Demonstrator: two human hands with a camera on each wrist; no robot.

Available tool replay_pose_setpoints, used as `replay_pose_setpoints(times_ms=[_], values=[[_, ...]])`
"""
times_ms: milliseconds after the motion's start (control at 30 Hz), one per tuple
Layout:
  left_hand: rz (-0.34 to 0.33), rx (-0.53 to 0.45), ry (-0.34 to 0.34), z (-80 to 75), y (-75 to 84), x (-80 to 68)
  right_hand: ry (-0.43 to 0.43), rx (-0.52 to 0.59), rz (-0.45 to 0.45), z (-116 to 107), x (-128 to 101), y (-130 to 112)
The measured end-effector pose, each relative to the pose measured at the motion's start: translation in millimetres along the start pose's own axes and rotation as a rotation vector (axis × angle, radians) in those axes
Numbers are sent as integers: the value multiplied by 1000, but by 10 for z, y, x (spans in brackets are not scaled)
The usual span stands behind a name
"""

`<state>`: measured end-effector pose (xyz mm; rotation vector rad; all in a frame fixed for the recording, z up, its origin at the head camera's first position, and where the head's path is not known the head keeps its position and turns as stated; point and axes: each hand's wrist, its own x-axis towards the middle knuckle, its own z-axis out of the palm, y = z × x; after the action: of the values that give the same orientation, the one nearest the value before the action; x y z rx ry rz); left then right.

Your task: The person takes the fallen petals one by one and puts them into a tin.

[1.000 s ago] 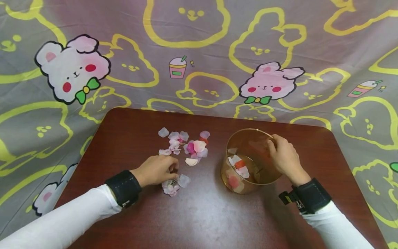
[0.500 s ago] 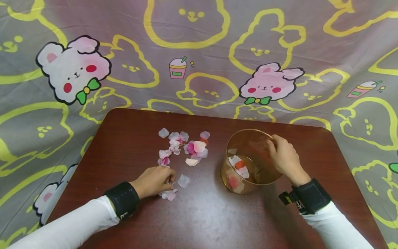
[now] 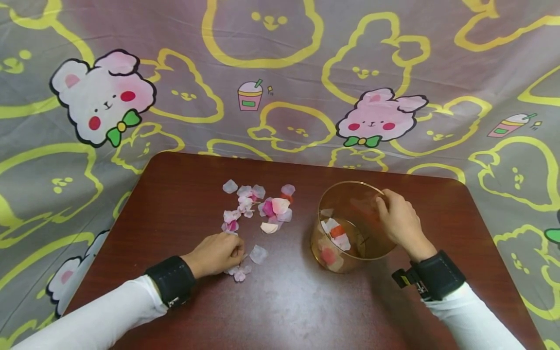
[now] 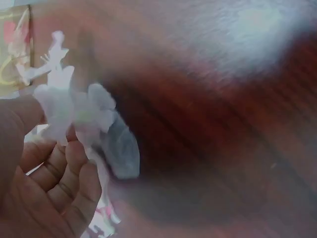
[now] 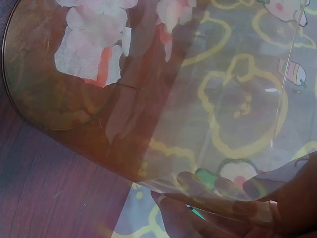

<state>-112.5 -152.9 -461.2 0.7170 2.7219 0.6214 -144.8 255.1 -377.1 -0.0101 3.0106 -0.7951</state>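
Right now my left hand (image 3: 216,253) rests low on the dark red bench (image 3: 284,301), its fingers (image 4: 74,168) curled around a small clump of pale petals (image 4: 74,111). From the wrist view those petals sit pinched between my thumb and fingertips, white and faintly pink, though that picture is blurred. A few loose pink petals (image 3: 239,273) lie on the bench just beside my knuckles, and one pale petal (image 3: 258,253) lies a little further right, apart from the hand. Beyond my fingers, toward the far edge, the scattered petal pile (image 3: 262,206) is spread in whites, pinks and one deeper magenta.

My right hand (image 3: 400,221) grips the rim of the clear amber cup (image 3: 350,228), fingers wrapped over the far right side of the rim, tilting its mouth toward the left hand. Inside the cup several petals (image 5: 91,42) lie against its bottom, white with orange-red among them. The cup stands well apart from my left hand, with bare bench between.
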Motion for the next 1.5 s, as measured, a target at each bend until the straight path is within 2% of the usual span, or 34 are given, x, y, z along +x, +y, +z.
replay_pose_setpoints(times_ms=[367,600,800,1033,1233,1500], values=[[18,-38,-5,-352,62,65,-9,1,4,-8,7,-11],[25,-41,41,-559,122,142,-19,9,5,-9,10,0],[37,-37,63,-720,237,233,-16,9,5,-5,12,3],[61,-71,117,-831,371,303,-11,13,5,-10,16,-11],[130,-116,164,-951,561,384,-8,23,0,2,29,-32],[241,-115,207,-1088,970,683,-10,12,2,-21,16,-14]])
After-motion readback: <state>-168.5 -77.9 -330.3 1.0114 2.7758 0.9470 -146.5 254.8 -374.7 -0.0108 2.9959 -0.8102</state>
